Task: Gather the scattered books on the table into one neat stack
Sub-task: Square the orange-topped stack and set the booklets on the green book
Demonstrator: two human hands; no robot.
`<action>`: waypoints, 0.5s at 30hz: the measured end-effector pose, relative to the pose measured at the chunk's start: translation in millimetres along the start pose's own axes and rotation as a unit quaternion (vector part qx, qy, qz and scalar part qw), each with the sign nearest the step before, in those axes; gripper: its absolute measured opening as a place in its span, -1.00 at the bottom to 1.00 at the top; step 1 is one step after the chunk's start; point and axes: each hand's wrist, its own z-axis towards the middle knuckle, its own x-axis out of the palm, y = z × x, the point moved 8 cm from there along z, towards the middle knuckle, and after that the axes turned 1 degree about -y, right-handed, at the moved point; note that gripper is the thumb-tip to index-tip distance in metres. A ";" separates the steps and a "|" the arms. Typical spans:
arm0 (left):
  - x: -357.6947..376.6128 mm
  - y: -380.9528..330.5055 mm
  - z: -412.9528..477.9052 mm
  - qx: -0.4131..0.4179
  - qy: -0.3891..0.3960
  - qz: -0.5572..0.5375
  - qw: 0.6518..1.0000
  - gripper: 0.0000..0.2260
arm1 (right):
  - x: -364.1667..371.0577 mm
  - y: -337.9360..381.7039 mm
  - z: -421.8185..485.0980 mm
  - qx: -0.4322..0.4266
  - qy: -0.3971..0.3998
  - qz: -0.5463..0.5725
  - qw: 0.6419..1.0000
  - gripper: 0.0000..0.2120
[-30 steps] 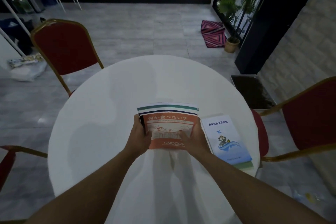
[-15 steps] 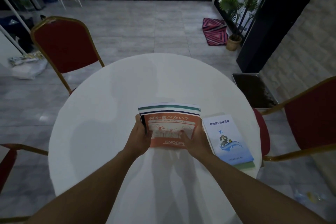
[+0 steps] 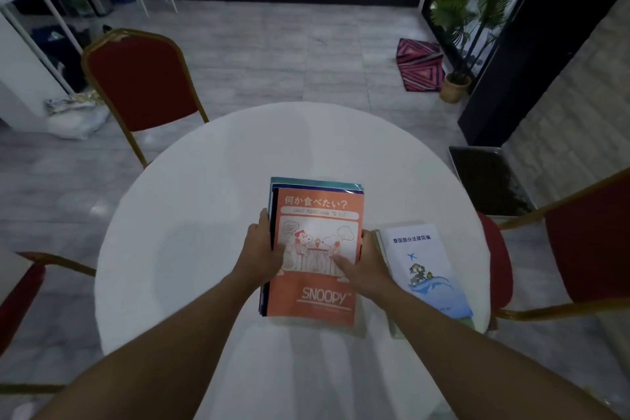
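Observation:
A stack of books (image 3: 315, 249) lies flat in the middle of the round white table (image 3: 191, 222), topped by an orange Snoopy book (image 3: 317, 297); blue and teal covers peek out at its far and left edges. My left hand (image 3: 260, 251) grips the stack's left edge. My right hand (image 3: 364, 266) holds the right edge, thumb pressing on the orange cover. To the right lies a white and blue book with a plane drawing (image 3: 426, 269), resting on another book whose green edge shows, apart from the stack.
Red chairs with gold frames stand at the far left (image 3: 139, 85), near left (image 3: 20, 297) and right (image 3: 579, 242). A dark tray (image 3: 487, 181) sits on the floor right of the table. Farther off are a potted plant (image 3: 456, 85) and a striped cushion (image 3: 419, 65).
The stack was held tilted up with its top edges facing me; now it lies flat on the table, whole orange cover showing. Both hands slid to its sides.

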 end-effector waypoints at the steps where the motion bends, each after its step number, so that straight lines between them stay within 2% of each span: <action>1: 1.2 4.2 -0.7 -0.025 -0.002 0.020 0.999 -0.69 | 1.5 -3.7 0.1 0.015 0.006 -0.005 1.000 -0.49; 4: 8.1 14.4 -3.8 -0.080 -0.012 0.053 0.995 -0.74 | 4.5 -12.6 2.5 0.046 0.023 -0.029 0.998 -0.47; 9: 25.2 35.8 -14.1 -0.149 -0.016 0.087 0.985 -0.71 | 14.7 -28.4 2.1 0.076 0.035 -0.076 0.994 -0.56; 15: 48.3 72.3 -28.3 -0.198 0.027 0.146 0.969 -0.71 | 32.6 -59.7 0.2 0.099 0.044 -0.132 0.985 -0.54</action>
